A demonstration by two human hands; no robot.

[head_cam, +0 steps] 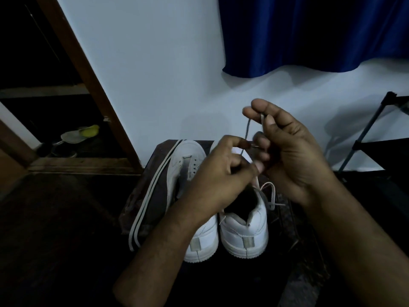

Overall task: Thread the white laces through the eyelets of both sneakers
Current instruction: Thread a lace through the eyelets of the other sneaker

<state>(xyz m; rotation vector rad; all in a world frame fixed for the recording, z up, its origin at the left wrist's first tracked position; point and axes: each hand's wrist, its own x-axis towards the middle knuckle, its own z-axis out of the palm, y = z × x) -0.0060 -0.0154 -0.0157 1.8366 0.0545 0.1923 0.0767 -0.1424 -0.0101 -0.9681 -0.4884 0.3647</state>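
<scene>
two white sneakers stand side by side, heels toward the camera, on a dark worn mat; everything else is placed from them. to the left of the left sneaker a loose white lace, flat and doubled, lies along the mat. beyond the shoes rises a pale wall, with a glossy blue curtain hanging above and to the right. far left of them a brown wooden door frame leans across the view, with sandals on the floor past it. to the right stands a dark metal rack.

both hands hover over the right sneaker and hide its front and eyelets. the left hand has its fingers curled, pinching a thin lace just above the shoe. the right hand pinches the same lace higher up between thumb and fingertips. another stretch of white lace loops out beside the right sneaker's collar. the sneakers look smooth, with ribbed soles.
</scene>
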